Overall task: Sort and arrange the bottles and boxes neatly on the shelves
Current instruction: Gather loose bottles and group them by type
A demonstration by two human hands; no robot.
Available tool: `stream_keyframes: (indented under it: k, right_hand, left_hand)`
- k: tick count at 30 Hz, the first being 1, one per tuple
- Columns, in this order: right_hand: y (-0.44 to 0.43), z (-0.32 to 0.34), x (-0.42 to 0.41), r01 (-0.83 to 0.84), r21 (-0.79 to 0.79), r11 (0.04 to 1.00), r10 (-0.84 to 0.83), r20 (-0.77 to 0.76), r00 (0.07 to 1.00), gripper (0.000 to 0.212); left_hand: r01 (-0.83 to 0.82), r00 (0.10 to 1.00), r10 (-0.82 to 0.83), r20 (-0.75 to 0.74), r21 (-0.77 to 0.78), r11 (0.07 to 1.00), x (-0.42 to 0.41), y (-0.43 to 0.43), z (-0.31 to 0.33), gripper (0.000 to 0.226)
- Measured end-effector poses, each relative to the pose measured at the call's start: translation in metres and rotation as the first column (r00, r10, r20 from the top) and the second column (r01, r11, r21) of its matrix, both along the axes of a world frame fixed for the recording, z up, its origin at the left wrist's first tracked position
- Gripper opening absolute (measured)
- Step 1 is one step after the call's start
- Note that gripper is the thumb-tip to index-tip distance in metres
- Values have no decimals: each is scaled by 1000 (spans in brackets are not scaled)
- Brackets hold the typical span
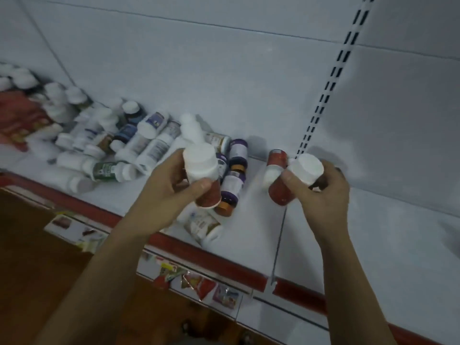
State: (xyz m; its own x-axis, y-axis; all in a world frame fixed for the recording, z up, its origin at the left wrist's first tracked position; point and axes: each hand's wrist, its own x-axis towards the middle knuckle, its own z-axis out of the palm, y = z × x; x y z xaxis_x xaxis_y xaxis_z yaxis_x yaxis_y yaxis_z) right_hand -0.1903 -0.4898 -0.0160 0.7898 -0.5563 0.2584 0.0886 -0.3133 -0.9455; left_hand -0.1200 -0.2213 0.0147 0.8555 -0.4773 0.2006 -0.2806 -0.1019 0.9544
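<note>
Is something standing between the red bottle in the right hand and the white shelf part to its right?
Nothing visible does. The right hand grips the red bottle; a loose red bottle lies left of it, on the shelf.

A white-capped red bottle and a second red bottle are held above the shelf. Mixed bottles litter its left.

White metal shelf with a red edge strip along its front, backed by a white panelled back wall. A black-slotted upright divides the panels. Brown floor at lower left. Light dim, bluish.
</note>
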Motion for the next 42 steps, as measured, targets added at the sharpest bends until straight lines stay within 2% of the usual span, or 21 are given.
stream_keyframes:
  k: [2, 5, 8, 10, 12, 17, 22, 27, 29, 36, 39, 42]
  right_hand:
    - [27, 7, 24, -10, 35, 999, 9, 43, 999, 33]
    - [71, 19, 58, -60, -19, 998, 61, 47, 997, 41]
    - [124, 29, 88, -123, -99, 987, 128, 46, 991, 56]
    - [167, 33, 104, -144, -108, 984, 153, 72, 986, 56]
    - [213, 35, 118, -158, -105, 982, 169, 107, 980, 55]
    - [328, 38, 154, -225, -148, 963, 246, 138, 959, 53]
    - [446, 34, 191, -402, -115, 908, 415, 126, 901, 57]
    - [560, 32, 223, -564, -112, 818, 574, 100, 813, 38]
    - [598, 24, 238, -637, -120, 762, 646, 68, 760, 41]
    - [719, 11, 297, -780, -179, 600, 794, 18, 607, 37]
    - [764, 12, 335, -801, -173, 573, 815, 23, 578, 42]
    - [807, 20, 377, -814, -187, 549, 829, 4, 559, 46]
  left_hand:
    - [-220, 967, 185, -173, -214, 952, 1, 29, 0, 40]
    - [-512, 824, 287, -488, -426, 746, 5, 87, 1, 35]
    - [-687, 698, 318, -642, -475, 549, 5, 154, 4, 25]
    - [-790, 600, 372, -709, -451, 416, 4, 201, 7, 39]
    - [-837, 544, 411, -732, -437, 329, 3, 248, 11, 56]
    - [-879, 475, 465, -747, -428, 211, 6, 369, 10, 49]
    - [-868, 474, 490, -731, -482, 119, 3, 469, 10, 31]
    - [-876, 415, 508, -755, -482, 0, 4, 551, 6, 44]
    - [-879, 388, 502, -773, -474, -50, 9, 576, 0, 48]
    - [-903, 331, 547, -769, -427, -53, 57, 655, -24, 53]
    - [-895, 325, 594, -736, -442, -58, 93, 696, -21, 47]
    - [-903, 303, 627, -718, -427, -52, 128, 739, -8, 52]
